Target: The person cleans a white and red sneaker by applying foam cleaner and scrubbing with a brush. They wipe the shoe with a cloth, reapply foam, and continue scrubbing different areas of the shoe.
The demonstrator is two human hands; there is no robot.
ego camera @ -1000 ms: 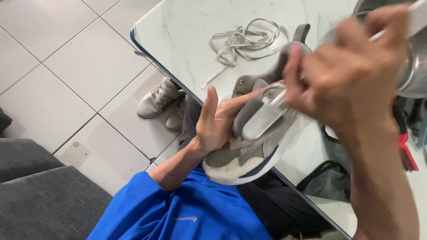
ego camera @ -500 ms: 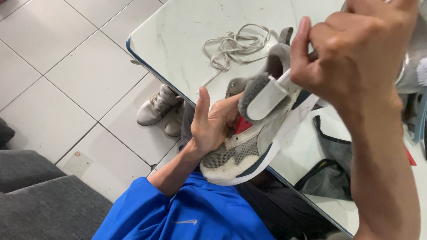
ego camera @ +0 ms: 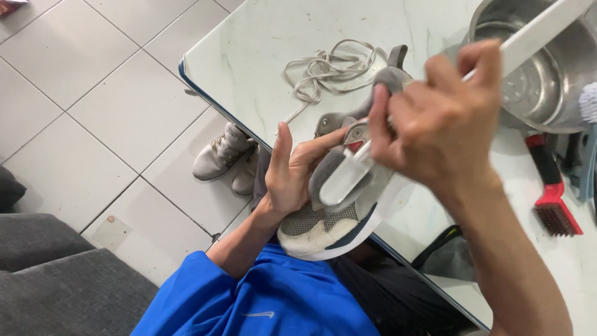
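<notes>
Left hand (ego camera: 287,177) is clutching the sneaker (ego camera: 336,214); right hand (ego camera: 435,118) is gripping the brush (ego camera: 348,174) on it; laces (ego camera: 329,65) already off, scrubbing looks midway.

loose laces (ego camera: 329,67), steel pot (ego camera: 542,81), red brush (ego camera: 552,194), floor shoes (ego camera: 227,158)

Bright, even indoor light fills the scene; the glossy white marble-patterned tabletop (ego camera: 261,56) gleams softly without harsh glare. Shadows fall faint and short under the tangled beige shoelaces (ego camera: 333,65). The round steel bowl (ego camera: 547,87) catches dull reflections. Motion blur smears the right hand (ego camera: 438,118); the floor stays sharp.
</notes>
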